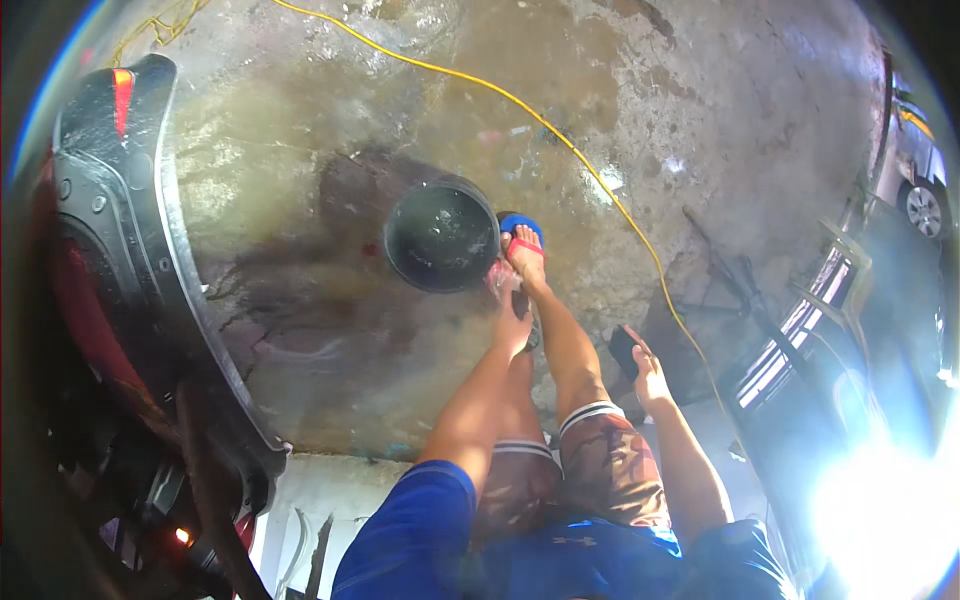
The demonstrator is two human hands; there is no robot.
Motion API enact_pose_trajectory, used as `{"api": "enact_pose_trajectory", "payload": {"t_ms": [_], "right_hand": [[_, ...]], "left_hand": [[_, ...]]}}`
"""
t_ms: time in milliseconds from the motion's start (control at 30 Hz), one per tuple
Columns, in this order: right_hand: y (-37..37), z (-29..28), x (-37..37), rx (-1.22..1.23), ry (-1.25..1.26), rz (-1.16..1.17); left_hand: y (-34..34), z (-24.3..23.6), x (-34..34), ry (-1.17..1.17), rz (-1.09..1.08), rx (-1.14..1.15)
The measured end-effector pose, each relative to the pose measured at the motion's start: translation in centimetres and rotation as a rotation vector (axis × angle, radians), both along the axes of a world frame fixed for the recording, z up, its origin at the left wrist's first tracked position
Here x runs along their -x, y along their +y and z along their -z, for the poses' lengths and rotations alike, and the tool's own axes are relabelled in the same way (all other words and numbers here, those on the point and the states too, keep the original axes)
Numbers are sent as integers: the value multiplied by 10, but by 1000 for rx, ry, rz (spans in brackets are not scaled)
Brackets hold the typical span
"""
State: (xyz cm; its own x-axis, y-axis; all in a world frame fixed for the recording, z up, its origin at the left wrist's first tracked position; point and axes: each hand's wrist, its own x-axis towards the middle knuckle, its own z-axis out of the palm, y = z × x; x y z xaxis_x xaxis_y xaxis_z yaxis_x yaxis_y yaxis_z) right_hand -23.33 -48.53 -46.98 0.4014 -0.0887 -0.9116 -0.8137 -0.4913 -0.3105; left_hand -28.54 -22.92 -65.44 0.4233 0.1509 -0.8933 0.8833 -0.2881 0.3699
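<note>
A round black bucket (430,268) stands on the wet floor ahead of me, with what looks like liquid inside. My left hand (514,318) reaches down to the bucket's right side, fingers closed round a small pinkish-white thing (498,276) whose kind I cannot make out. Just beyond it is my right foot in a blue sandal (520,222) with a red strap. My left foot is mostly hidden behind the left hand. Out to the right, my right hand (650,378) grips a flat dark object (624,351), its kind unclear.
A yellow cable (520,105) runs across the concrete floor (300,110), which is wet in patches. On the left lies a large dark car bumper (150,190) with an orange-red reflector. A metal frame (800,310) stands at right. Strong glare washes out the lower right.
</note>
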Motion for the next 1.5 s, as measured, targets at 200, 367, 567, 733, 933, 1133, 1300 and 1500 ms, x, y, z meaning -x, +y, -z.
{"api": "enact_pose_trajectory", "payload": {"t_ms": [200,367,567,733,933,1133,1300,1500], "right_hand": [[-45,13,47,113,52,22],[-29,13,48,128,50,-3],[-29,30,34,-49,24,122],[0,37,15,-141,-46,262],[6,88,-30,-114,-242,125],[20,1,-122,-34,-185,181],[-16,34,-98,6,-227,252],[-35,62,-46,121,-138,317]], "left_hand": [[-36,36,35,75,680,16],[7,29,10,140,514,214],[38,-143,-85,-180,-299,472],[127,-452,-166,-1040,265,-232],[210,-700,-155,-1122,676,-1493],[307,-703,-248,-1047,1013,-1614],[380,-809,-372,-971,1032,-2137],[470,-869,-377,-1026,504,-1743]]}}
